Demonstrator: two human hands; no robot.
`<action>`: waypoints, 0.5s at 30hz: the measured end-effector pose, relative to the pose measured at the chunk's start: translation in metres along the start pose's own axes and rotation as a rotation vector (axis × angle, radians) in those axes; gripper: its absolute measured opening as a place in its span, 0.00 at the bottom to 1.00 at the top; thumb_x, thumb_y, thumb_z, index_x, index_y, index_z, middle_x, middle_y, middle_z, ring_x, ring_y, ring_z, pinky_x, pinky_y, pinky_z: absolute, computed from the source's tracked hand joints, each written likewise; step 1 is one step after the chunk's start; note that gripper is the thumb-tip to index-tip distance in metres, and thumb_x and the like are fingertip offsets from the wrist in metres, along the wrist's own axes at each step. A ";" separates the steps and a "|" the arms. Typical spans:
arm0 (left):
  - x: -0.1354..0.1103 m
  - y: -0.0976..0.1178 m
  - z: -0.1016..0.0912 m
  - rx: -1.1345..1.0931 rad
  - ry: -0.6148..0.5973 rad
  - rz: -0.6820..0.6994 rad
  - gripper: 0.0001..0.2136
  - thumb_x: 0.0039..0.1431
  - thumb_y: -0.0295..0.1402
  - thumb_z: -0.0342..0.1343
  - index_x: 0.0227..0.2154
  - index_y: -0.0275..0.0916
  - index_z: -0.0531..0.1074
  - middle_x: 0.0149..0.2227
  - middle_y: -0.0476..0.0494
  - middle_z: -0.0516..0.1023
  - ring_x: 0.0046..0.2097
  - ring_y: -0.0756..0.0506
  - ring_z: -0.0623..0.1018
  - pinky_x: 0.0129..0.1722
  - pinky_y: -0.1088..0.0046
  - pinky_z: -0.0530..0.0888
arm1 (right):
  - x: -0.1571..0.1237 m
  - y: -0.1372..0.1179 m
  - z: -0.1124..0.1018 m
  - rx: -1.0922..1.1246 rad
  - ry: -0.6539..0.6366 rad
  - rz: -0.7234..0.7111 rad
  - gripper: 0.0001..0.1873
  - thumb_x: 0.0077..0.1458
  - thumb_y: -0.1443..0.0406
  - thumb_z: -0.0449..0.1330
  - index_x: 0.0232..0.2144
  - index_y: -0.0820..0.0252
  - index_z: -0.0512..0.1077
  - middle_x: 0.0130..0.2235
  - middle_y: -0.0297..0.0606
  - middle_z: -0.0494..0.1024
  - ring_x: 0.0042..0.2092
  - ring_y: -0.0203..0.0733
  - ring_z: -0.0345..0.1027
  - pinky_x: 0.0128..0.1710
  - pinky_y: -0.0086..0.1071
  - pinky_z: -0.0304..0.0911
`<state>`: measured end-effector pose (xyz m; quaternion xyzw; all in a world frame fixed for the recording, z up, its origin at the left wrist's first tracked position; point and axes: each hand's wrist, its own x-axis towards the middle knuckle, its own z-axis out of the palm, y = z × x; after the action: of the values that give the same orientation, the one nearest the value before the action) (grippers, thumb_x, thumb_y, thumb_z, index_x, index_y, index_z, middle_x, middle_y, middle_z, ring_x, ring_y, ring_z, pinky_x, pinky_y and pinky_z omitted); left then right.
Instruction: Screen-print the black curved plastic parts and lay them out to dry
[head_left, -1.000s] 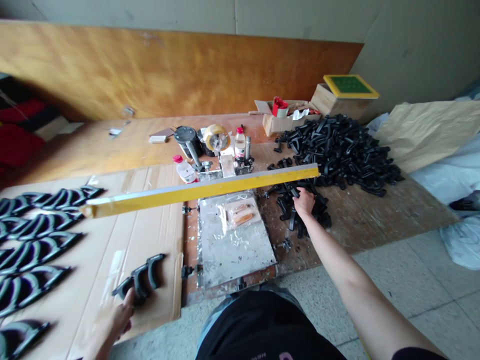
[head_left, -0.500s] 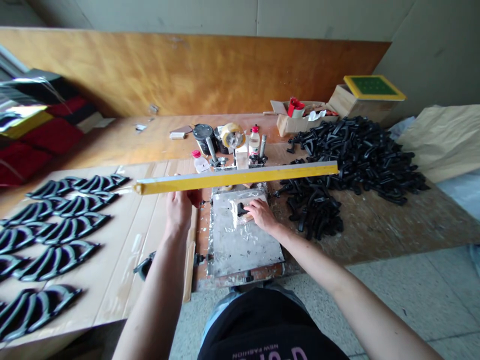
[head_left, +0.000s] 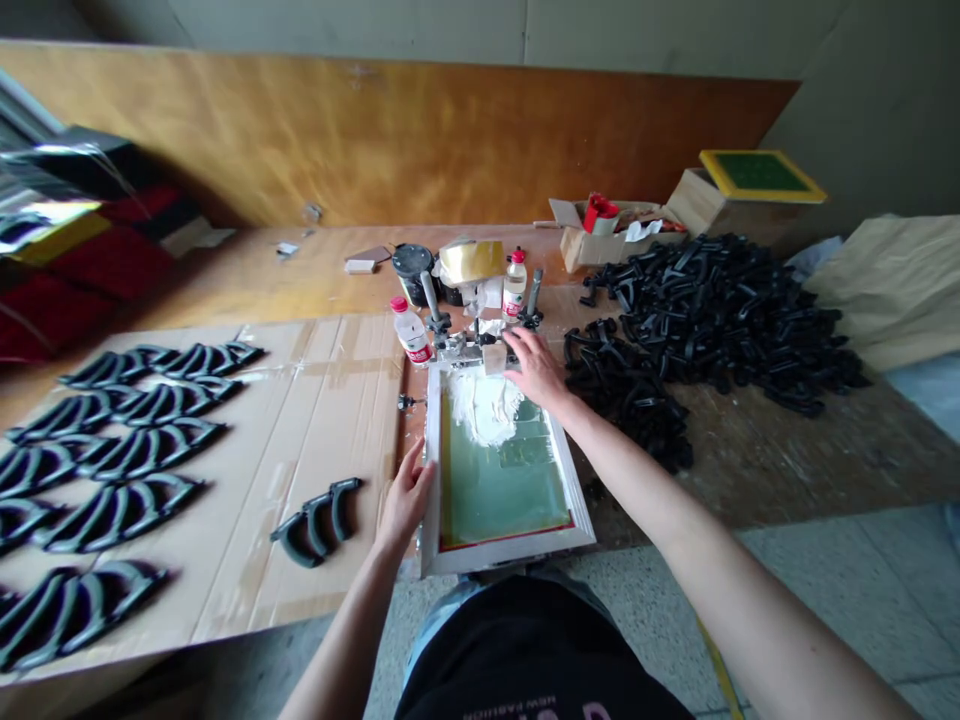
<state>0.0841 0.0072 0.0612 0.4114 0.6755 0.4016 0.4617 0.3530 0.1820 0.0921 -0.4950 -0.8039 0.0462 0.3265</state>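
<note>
A screen-printing frame [head_left: 506, 555] with a pale metal border and green mesh lies flat in front of me. White ink [head_left: 487, 410] is smeared over the far part of its mesh. My left hand [head_left: 409, 490] is at the frame's left edge, thumb and fingers apart; whether it touches the rim I cannot tell. My right hand [head_left: 536, 368] reaches over the far right corner. Its fingers are spread beside a small wooden block [head_left: 495, 358], which looks like a squeegee handle. Behind it are the metal hinge clamps [head_left: 457, 348]. The plate under the frame is hidden.
Black curved plastic parts [head_left: 727, 310] are heaped on the right. Others [head_left: 150, 445] lie in rows on cardboard [head_left: 330, 400] at left, with a small group [head_left: 319, 520] nearer me. Bottles [head_left: 411, 330], a tape roll [head_left: 472, 262] and a dark tub [head_left: 412, 272] stand behind the frame.
The frame, raised edge-on before, has come down flat. My left hand has moved down and toward me with it. My right hand has left the small black part and moved up beside the block.
</note>
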 end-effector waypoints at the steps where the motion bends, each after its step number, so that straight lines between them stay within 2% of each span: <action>1: 0.004 -0.005 0.002 0.009 -0.005 -0.004 0.37 0.49 0.53 0.60 0.61 0.41 0.65 0.32 0.46 0.79 0.32 0.45 0.77 0.32 0.71 0.72 | 0.008 -0.009 0.008 -0.013 -0.081 -0.032 0.24 0.53 0.70 0.65 0.53 0.61 0.69 0.53 0.47 0.71 0.55 0.49 0.63 0.57 0.43 0.60; 3: 0.009 -0.012 0.003 0.023 -0.027 -0.020 0.36 0.50 0.53 0.59 0.60 0.40 0.65 0.34 0.45 0.80 0.35 0.44 0.78 0.34 0.70 0.73 | 0.013 -0.023 0.021 -0.068 -0.225 -0.046 0.13 0.55 0.70 0.63 0.44 0.62 0.72 0.44 0.45 0.75 0.48 0.48 0.66 0.51 0.40 0.63; 5: 0.010 -0.015 0.002 0.027 -0.037 -0.031 0.35 0.52 0.53 0.57 0.60 0.38 0.66 0.37 0.43 0.80 0.38 0.43 0.79 0.37 0.69 0.74 | 0.000 -0.032 0.027 -0.126 -0.305 -0.074 0.04 0.58 0.70 0.60 0.37 0.62 0.72 0.39 0.44 0.76 0.44 0.46 0.67 0.46 0.38 0.63; 8: 0.007 -0.014 0.003 0.048 -0.025 -0.020 0.33 0.54 0.52 0.55 0.58 0.38 0.67 0.42 0.41 0.80 0.44 0.42 0.78 0.43 0.68 0.73 | -0.034 -0.038 0.017 -0.117 -0.356 -0.269 0.05 0.56 0.73 0.57 0.33 0.62 0.72 0.37 0.44 0.76 0.42 0.46 0.66 0.43 0.36 0.62; 11: 0.005 -0.011 0.005 0.065 -0.019 -0.004 0.30 0.55 0.51 0.55 0.57 0.38 0.68 0.41 0.41 0.80 0.44 0.41 0.78 0.43 0.68 0.72 | -0.053 -0.039 -0.003 -0.020 -0.426 -0.468 0.06 0.53 0.74 0.58 0.32 0.61 0.72 0.34 0.41 0.75 0.41 0.45 0.66 0.40 0.34 0.62; 13: 0.004 -0.010 0.005 0.038 -0.030 -0.005 0.31 0.55 0.51 0.55 0.57 0.38 0.68 0.39 0.42 0.80 0.42 0.42 0.79 0.40 0.69 0.73 | -0.050 -0.038 -0.010 0.032 -0.455 -0.484 0.04 0.53 0.72 0.59 0.30 0.60 0.71 0.33 0.39 0.75 0.38 0.43 0.66 0.38 0.33 0.62; 15: 0.005 -0.010 0.004 -0.002 -0.037 -0.010 0.32 0.54 0.51 0.56 0.57 0.37 0.68 0.39 0.41 0.81 0.40 0.42 0.79 0.39 0.69 0.74 | -0.044 -0.038 -0.007 0.046 -0.415 -0.433 0.04 0.55 0.71 0.59 0.29 0.59 0.71 0.32 0.38 0.75 0.38 0.43 0.67 0.38 0.33 0.62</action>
<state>0.0854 0.0089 0.0495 0.4151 0.6683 0.3924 0.4766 0.3412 0.1246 0.0916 -0.2847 -0.9390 0.0939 0.1687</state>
